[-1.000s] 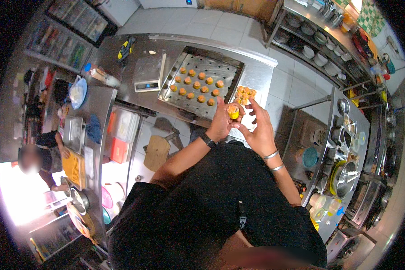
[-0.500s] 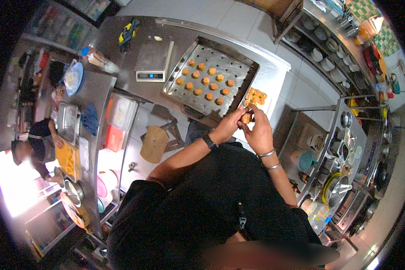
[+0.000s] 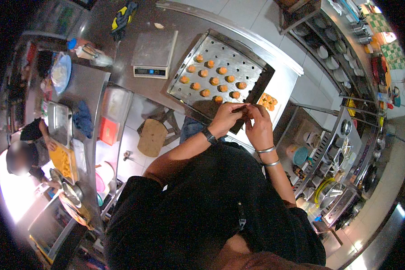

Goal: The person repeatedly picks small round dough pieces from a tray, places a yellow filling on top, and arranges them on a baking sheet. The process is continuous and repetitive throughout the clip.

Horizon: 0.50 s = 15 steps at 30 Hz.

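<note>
My left hand (image 3: 228,118) and my right hand (image 3: 260,123) meet at the fingertips over the near right corner of a perforated metal tray (image 3: 252,58). Both are closed in a pinch around a small orange food piece, now largely hidden by the fingers. Rows of small round orange food pieces (image 3: 214,81) sit on the tray, spaced apart. Just past my right hand, a cluster of orange pieces (image 3: 268,101) lies on a white surface (image 3: 281,85) beside the tray.
Left of the tray stands a digital scale (image 3: 153,51), with a black and yellow glove-like item (image 3: 123,20) behind it. A wooden stool (image 3: 152,137) is below the table edge. At far left a co-worker (image 3: 31,148) works by a yellow board (image 3: 64,163). Shelves of dishes (image 3: 330,49) stand right.
My fingers have closed in around the orange piece, which showed between them before. The view has shifted, so the tray and cluster appear farther right.
</note>
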Tool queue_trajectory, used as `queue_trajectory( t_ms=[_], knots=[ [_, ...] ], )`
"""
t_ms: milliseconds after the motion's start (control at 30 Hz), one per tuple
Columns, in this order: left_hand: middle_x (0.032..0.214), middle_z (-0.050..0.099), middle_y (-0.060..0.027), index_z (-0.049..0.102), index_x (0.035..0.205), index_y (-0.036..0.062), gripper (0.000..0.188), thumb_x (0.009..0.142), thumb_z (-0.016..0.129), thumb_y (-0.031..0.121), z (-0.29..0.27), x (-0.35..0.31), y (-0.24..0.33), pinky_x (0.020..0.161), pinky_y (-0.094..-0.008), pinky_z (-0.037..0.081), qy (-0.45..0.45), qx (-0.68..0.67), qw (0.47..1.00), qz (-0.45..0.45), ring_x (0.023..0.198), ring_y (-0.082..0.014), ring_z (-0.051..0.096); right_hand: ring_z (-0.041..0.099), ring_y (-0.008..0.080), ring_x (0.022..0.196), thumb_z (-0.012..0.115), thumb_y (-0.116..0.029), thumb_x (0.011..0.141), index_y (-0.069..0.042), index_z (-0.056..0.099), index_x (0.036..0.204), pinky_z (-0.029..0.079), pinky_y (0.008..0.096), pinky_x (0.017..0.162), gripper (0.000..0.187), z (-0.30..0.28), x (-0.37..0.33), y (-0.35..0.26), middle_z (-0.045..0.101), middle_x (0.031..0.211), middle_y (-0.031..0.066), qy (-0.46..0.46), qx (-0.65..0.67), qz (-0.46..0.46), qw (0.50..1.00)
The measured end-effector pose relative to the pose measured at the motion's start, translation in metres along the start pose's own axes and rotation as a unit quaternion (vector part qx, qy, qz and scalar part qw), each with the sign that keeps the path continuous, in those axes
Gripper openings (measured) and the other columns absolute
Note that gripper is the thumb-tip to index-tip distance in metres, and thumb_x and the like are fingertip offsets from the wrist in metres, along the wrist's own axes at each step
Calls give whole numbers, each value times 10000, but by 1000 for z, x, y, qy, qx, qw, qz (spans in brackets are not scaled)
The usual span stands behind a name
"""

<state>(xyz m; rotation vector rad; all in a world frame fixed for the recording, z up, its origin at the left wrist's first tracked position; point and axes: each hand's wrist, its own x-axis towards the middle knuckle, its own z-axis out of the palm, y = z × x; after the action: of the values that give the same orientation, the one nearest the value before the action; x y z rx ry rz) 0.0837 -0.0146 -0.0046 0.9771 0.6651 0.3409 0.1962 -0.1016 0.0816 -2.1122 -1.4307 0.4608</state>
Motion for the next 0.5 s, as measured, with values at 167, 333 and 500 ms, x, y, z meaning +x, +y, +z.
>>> queue_trajectory(
  t_ms=[167,333,500],
  knots=[
    [1151,706,-86,649,1234,-67,326,926,547,-33,-20,14,5,928,-285,522,33,111,993,30,1023,-127,649,624,402,929,643,69,738,-3,633,1126,521,460,826,395,17,32,-5,633,1024,204,-7,-26,-25,999],
    [1040,721,-77,673,1198,-51,292,987,579,129,-31,25,12,847,-273,536,68,-68,995,7,928,-124,666,627,404,908,636,80,721,11,639,1028,523,462,795,315,25,62,-7,634,968,203,-8,-23,-34,999],
    [1058,697,-36,625,1304,-14,376,1012,592,220,-43,29,18,805,-246,527,63,-244,968,-12,943,-93,640,635,399,883,626,96,708,-5,636,1090,534,455,775,396,30,82,-8,635,965,196,-9,-23,-66,997]
  ],
)
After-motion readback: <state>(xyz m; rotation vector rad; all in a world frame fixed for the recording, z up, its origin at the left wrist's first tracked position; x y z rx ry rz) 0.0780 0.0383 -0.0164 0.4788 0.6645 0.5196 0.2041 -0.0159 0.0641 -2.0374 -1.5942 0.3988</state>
